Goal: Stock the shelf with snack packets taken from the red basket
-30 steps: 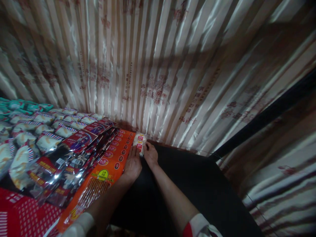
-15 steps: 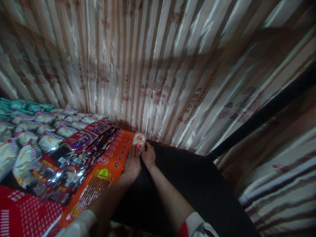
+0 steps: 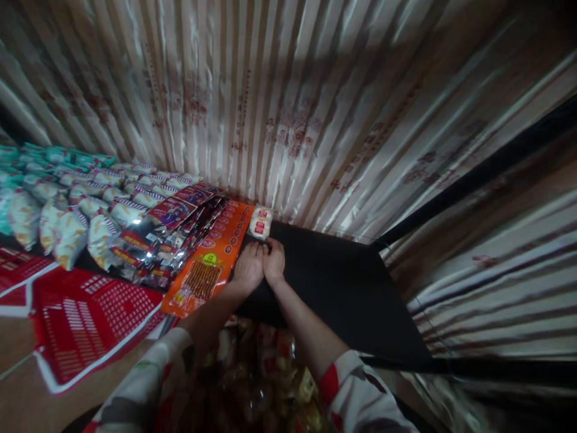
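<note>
A small white packet with red labels (image 3: pixel 260 223) lies on the black shelf (image 3: pixel 327 282), against the orange snack bag. Just in front of its near end, my left hand (image 3: pixel 250 263) rests low over the shelf with fingers stretched forward. My right hand (image 3: pixel 274 261) is right beside it, its fingers partly bent and their tips close to the left hand's. I see nothing held in either hand, though the spot between the fingertips is dark. The long orange bag of brown sticks (image 3: pixel 201 278) lies to the left of my left hand.
Left of the orange bag are dark red packets (image 3: pixel 178 210), then rows of white striped bags (image 3: pixel 108 210) and green bags (image 3: pixel 58 155). Red baskets (image 3: pixel 90 319) stand below the shelf. Pleated sheeting (image 3: pixel 288 120) hangs behind, with a black bar (image 3: pixel 451 198) at right. Packaged goods (image 3: pixel 261 373) sit below my arms.
Both hands have drawn back toward me from the white packet, which now shows whole on the shelf. The view has shifted, revealing more of the red baskets and the goods below.
</note>
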A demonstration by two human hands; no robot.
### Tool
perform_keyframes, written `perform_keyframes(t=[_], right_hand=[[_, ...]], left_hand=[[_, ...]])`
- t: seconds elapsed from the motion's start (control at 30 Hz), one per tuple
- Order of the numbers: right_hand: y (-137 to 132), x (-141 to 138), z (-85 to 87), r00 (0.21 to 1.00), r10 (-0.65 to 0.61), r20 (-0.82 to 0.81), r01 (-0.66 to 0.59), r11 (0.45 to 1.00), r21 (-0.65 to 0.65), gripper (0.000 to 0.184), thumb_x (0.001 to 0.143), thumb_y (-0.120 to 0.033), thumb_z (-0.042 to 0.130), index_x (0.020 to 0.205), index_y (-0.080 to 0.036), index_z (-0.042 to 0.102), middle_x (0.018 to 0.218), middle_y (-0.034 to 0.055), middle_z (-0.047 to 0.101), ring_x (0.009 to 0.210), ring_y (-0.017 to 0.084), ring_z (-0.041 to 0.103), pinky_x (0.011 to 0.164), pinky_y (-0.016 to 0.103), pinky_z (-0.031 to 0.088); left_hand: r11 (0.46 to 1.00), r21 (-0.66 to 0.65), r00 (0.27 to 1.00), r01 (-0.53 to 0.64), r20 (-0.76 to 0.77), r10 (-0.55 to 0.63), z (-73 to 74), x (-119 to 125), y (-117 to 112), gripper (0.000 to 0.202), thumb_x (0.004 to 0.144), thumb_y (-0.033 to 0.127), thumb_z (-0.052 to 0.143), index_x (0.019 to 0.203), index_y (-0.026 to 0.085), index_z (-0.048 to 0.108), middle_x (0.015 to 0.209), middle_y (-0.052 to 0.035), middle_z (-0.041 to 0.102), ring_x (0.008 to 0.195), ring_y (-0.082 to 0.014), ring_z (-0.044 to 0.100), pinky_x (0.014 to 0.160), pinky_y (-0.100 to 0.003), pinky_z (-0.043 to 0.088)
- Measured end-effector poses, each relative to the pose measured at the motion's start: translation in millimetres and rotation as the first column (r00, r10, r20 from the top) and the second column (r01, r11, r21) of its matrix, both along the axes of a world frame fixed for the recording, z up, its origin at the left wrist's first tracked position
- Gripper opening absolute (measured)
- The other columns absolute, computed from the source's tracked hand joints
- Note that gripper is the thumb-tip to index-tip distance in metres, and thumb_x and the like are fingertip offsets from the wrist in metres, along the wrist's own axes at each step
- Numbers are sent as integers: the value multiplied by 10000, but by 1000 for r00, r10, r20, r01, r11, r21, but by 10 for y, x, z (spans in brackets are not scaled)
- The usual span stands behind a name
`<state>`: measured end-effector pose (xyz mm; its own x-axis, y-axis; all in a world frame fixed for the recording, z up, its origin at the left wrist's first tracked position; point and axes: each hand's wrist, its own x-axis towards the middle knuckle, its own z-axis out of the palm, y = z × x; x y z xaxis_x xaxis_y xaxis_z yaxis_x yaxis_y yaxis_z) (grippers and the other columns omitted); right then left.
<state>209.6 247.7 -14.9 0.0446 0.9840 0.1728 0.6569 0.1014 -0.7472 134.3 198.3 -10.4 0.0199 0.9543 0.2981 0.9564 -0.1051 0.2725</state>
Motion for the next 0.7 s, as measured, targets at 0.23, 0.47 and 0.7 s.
perform_keyframes(t=[0.23, 0.47, 0.7], right_hand=[[-577, -27, -8, 993, 77, -89, -75, 997, 31, 365, 791, -124, 356, 1035, -108, 626, 1097, 113, 593, 1001, 155, 549, 934, 261, 400], [-1242, -25, -56, 976, 188, -112, -179, 980, 87, 398, 748, -95, 344, 983, -173, 655, 1022, 65, 633, 973, 159, 552, 917, 290, 413], [-1808, 103, -301, 949, 312, -47, -299, 938, 176, 389, 772, -118, 335, 960, -175, 670, 965, 79, 657, 957, 188, 540, 892, 336, 419]], left_hand=[[998, -4, 998, 66, 14, -66, -11, -79, -526, 341, 870, 166, 362, 1142, 67, 542, 1150, -151, 576, 1058, -238, 493, 950, -375, 404], [985, 73, 983, 153, 87, -159, -94, -182, -1093, 334, 902, 236, 322, 1105, 108, 555, 1070, -125, 595, 979, -215, 503, 897, -363, 438], [979, -13, 972, 204, 123, -201, -288, -154, -1683, 277, 895, 224, 334, 1008, 138, 572, 1006, -103, 589, 929, -211, 507, 876, -367, 445]])
